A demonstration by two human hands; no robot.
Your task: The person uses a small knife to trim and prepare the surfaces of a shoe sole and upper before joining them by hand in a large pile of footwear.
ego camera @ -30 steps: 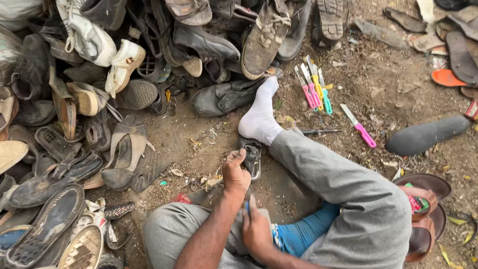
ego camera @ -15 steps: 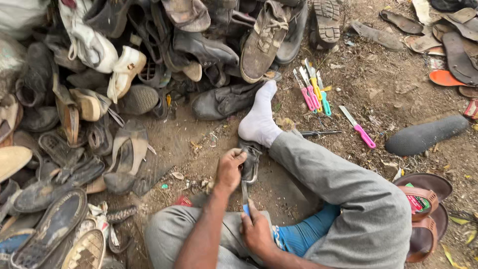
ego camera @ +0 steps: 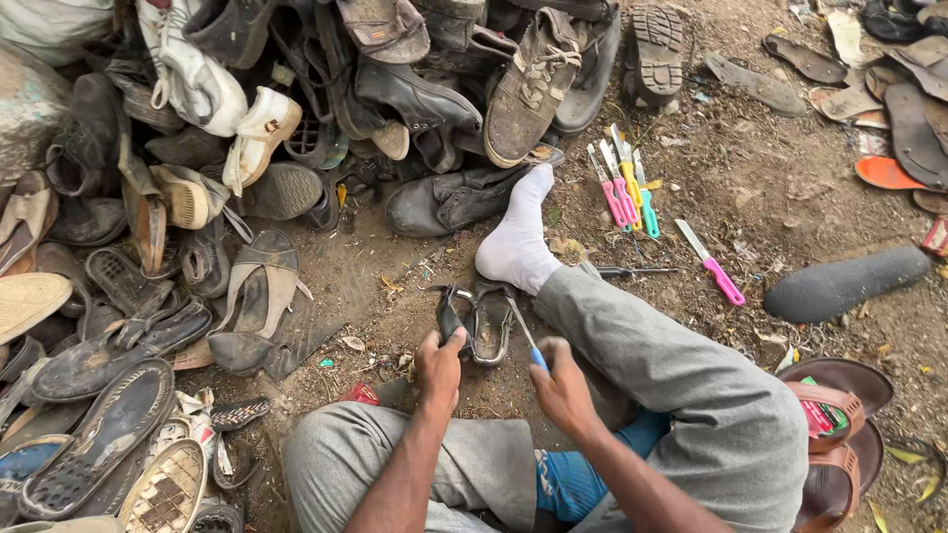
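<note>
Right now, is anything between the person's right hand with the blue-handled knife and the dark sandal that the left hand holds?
Nothing visible: the right hand holds the blue-handled knife against the dark sandal, which the left hand grips.

A small dark sandal [ego camera: 477, 324] lies on the bare dirt ground [ego camera: 770, 197], just below the white-socked foot [ego camera: 515, 247]. It is worn and dusty, with thin straps curling up from its sole, and its toe end points toward the person. The left hand [ego camera: 439, 363] holds its near edge. A knife [ego camera: 526, 338] with a blue handle and thin pale blade leans against the sandal's right side, held in the right hand [ego camera: 563, 383].
</note>
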